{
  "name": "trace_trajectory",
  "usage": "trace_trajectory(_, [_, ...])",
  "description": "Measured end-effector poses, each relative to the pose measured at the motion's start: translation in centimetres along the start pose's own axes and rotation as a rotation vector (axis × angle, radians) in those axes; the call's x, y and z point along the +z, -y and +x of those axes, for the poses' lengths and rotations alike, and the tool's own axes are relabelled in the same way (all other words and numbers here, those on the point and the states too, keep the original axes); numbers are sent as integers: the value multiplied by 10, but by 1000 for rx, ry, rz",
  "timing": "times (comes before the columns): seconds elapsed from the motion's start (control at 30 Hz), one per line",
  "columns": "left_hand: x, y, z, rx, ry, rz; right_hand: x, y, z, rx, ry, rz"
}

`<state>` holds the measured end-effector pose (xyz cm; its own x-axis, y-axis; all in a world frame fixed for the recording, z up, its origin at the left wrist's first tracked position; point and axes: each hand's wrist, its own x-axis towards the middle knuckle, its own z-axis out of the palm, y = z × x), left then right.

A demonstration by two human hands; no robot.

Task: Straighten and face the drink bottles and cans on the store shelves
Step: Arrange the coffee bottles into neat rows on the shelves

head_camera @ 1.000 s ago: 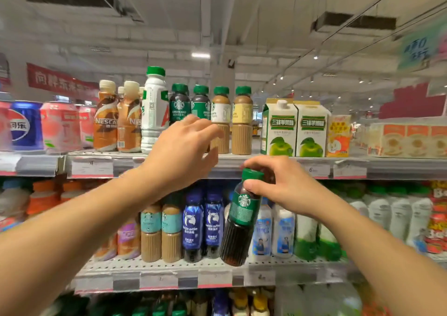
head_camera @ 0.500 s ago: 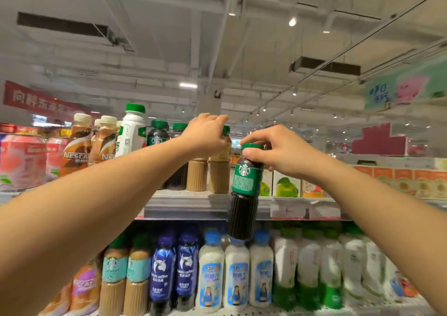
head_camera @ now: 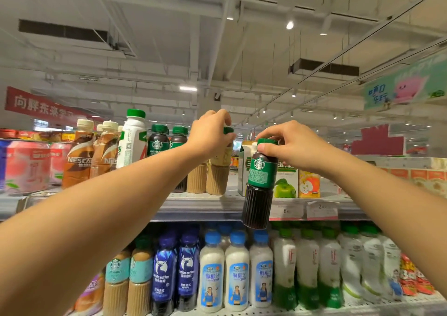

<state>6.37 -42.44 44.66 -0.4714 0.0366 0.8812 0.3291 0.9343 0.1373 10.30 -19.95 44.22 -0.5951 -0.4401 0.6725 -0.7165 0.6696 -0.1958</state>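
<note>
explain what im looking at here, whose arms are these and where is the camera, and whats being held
There is no machine here. One camera is worn on a person's head and looks forward at store shelves, so the two bare arms reaching in from the bottom are that person's own.

The right hand pinches the green cap of a dark Starbucks coffee bottle, which hangs in the air in front of the top shelf, not standing on it.

The left hand reaches to the top of a tan coffee bottle that stands on that shelf; its fingers curl over the cap.

Also on the top shelf: Nescafe bottles, a white bottle with a green cap and apple juice cartons. The shelf below holds blue-capped white drink bottles.
</note>
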Motion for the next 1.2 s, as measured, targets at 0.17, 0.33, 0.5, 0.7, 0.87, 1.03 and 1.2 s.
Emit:
trace_trajectory(0.17, [-21,-6,-15,-35,-8,-250,0,8,8,-13,-61,-5])
trace_trajectory(0.33, [-67,4,-37,-92,-60,-380,6,24,26,-45,-150,-33])
trace_trajectory(0.5, [-101,25,-65,-90,-25,-286,24,37,50,-15,-180,-37])
trace_trajectory(0.7, [-130,47,-89,-115,-44,-262,52,45,86,56,-113,-109])
trace_trajectory(0.87, [-144,60,-104,-116,-48,-270,72,47,108,87,-71,-147])
trace_trajectory(1.03, [-151,73,-113,-121,-59,-246,87,50,121,91,-42,-211])
trace_trajectory(1.2, [-150,83,-122,-120,-50,-229,92,46,127,114,-46,-236])
